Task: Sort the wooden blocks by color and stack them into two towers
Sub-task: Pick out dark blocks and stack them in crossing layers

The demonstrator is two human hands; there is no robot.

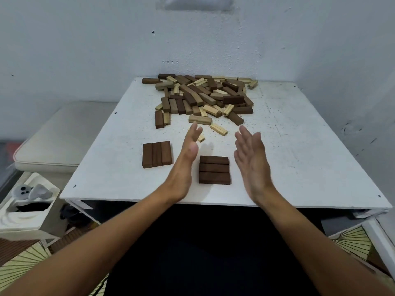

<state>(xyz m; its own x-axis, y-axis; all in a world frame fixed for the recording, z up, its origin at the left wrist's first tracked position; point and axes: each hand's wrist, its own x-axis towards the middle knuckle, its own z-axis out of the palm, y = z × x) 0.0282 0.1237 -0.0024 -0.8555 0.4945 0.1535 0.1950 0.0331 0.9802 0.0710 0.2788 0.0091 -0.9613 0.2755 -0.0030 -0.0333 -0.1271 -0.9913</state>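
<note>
Wood blocks, dark brown & pale, lie in a messy pile (203, 97) at the far side of the white table (299, 146), which has a rough, speckled top. Near the front, 3 dark smooth blocks (157, 154) sit side by side in a flat square. A 2nd set of 3 dark blocks (214, 170) lies between both hands. Left hand (188, 154) & right hand (252, 159) hover w/ fingers straight, palms facing each other, holding nothing. One small pale block (201, 138) peeks out by the left fingers.
</note>
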